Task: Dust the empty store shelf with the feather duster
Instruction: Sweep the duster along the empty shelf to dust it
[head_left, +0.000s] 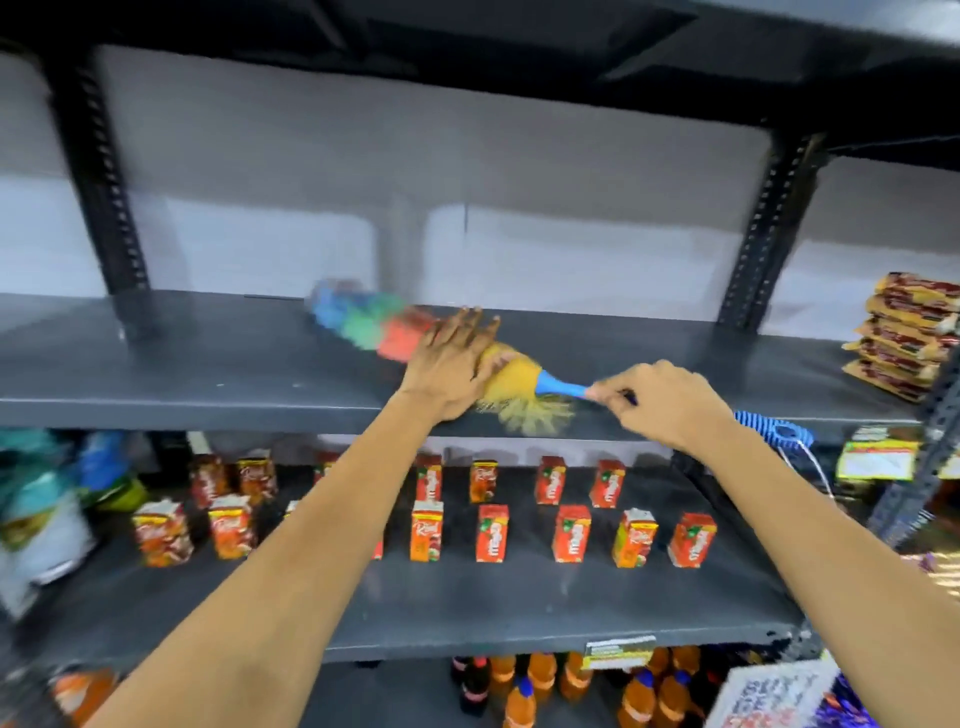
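Note:
A dark grey metal shelf (208, 364) runs across the view at chest height, bare apart from the feather duster (374, 325). The duster lies slanted on it, with blue, green, red and yellow fluffy bands and a blue handle (563, 387). My right hand (660, 400) is closed around the handle's end at the shelf's front edge. Spread flat, my left hand (452, 364) rests on top of the duster's red and yellow part. The duster's far tip is blurred.
Stacked red and yellow packets (909, 338) sit at the shelf's right end. Black slotted uprights (763, 234) stand at the back. The shelf below holds several small juice cartons (491, 532); bottles (540, 680) stand under that. Bags (47, 509) lie at the lower left.

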